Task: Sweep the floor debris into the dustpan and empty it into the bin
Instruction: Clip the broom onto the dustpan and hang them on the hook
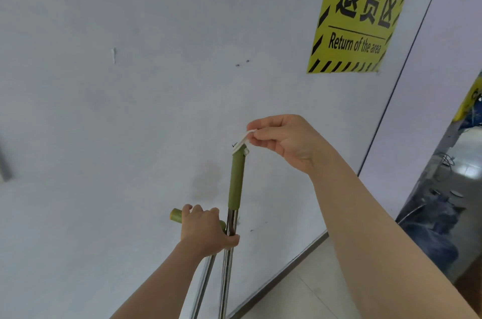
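Tools in hand at the wall; sweeping not under way.
Left hand (208, 230) grips both metal poles; right hand (284, 140) pinches the white loop (242, 142) atop the broom handle (236, 183). Dustpan head, debris and bin unseen; next, probably unhooking or hanging.

Soft, even, cool light fills the frame, leaving the pale wall (130, 110) nearly shadowless, while wide-angle distortion bends the wall corner line (407, 63) at two o'clock and the cluttered area (443, 201) at four o'clock looks smeared and blurred.
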`<action>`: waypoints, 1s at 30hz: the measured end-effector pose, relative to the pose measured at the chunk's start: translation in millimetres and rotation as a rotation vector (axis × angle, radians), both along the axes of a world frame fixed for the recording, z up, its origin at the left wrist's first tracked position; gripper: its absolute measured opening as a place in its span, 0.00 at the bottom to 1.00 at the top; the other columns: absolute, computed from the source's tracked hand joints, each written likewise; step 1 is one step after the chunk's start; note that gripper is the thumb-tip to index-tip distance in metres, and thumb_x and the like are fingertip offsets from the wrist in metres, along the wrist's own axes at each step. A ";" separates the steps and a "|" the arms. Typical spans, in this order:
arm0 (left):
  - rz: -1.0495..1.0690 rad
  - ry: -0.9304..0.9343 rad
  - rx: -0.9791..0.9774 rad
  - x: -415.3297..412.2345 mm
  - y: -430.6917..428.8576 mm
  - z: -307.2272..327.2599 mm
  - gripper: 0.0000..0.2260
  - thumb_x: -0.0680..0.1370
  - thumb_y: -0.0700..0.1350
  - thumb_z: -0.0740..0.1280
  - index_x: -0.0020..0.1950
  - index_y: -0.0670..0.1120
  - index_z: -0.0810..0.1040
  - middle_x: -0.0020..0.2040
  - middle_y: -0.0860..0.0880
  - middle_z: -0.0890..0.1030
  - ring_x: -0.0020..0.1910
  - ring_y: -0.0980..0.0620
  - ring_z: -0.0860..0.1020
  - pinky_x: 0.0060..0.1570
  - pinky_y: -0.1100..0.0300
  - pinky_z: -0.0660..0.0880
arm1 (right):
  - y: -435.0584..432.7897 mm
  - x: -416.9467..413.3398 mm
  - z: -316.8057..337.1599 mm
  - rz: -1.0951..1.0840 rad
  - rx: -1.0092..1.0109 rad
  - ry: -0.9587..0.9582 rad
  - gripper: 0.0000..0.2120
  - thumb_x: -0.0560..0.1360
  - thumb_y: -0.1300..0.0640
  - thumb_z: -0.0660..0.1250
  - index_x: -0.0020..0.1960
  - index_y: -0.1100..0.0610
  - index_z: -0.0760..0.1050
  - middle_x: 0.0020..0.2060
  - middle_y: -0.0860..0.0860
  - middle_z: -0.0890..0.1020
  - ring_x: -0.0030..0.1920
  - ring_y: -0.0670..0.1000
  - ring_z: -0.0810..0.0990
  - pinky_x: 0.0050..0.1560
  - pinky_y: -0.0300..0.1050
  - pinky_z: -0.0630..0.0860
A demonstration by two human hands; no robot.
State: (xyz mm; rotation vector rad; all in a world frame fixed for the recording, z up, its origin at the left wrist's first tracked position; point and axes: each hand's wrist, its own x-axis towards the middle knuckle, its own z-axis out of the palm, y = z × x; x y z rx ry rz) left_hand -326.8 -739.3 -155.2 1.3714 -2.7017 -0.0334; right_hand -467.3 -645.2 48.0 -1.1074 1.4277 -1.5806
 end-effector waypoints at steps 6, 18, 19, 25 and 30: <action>0.042 0.064 0.005 -29.2 -11.0 8.0 0.27 0.63 0.73 0.60 0.43 0.50 0.73 0.37 0.54 0.75 0.50 0.50 0.73 0.68 0.50 0.58 | -24.8 -35.8 11.0 -0.087 -0.003 0.180 0.06 0.76 0.66 0.66 0.47 0.61 0.81 0.35 0.53 0.82 0.33 0.48 0.81 0.35 0.40 0.79; 0.130 0.112 0.025 -49.3 -19.6 11.7 0.27 0.62 0.73 0.61 0.43 0.50 0.72 0.39 0.54 0.77 0.49 0.50 0.73 0.67 0.50 0.59 | -60.5 -56.5 10.1 0.269 0.340 0.560 0.20 0.77 0.67 0.56 0.63 0.53 0.75 0.57 0.56 0.79 0.55 0.52 0.80 0.59 0.46 0.77; 0.130 0.113 0.023 -51.1 -19.6 13.4 0.27 0.62 0.73 0.61 0.42 0.51 0.72 0.38 0.54 0.76 0.49 0.50 0.73 0.67 0.50 0.59 | -63.2 -57.9 6.4 0.259 0.415 0.529 0.18 0.78 0.64 0.56 0.65 0.54 0.74 0.57 0.58 0.79 0.55 0.54 0.81 0.58 0.48 0.78; 0.126 0.106 0.016 -60.2 -23.1 17.6 0.26 0.61 0.72 0.62 0.41 0.50 0.73 0.37 0.54 0.74 0.47 0.50 0.71 0.70 0.50 0.57 | -73.6 -66.7 -18.8 0.301 0.504 0.278 0.14 0.78 0.55 0.60 0.58 0.62 0.76 0.47 0.61 0.85 0.47 0.59 0.85 0.54 0.50 0.80; 0.118 0.084 0.013 -60.9 -27.6 12.2 0.27 0.60 0.73 0.62 0.42 0.50 0.75 0.37 0.54 0.76 0.47 0.51 0.72 0.68 0.52 0.57 | -84.1 -71.5 -22.3 0.317 0.330 0.147 0.06 0.77 0.66 0.62 0.47 0.60 0.78 0.41 0.56 0.82 0.40 0.52 0.82 0.49 0.45 0.79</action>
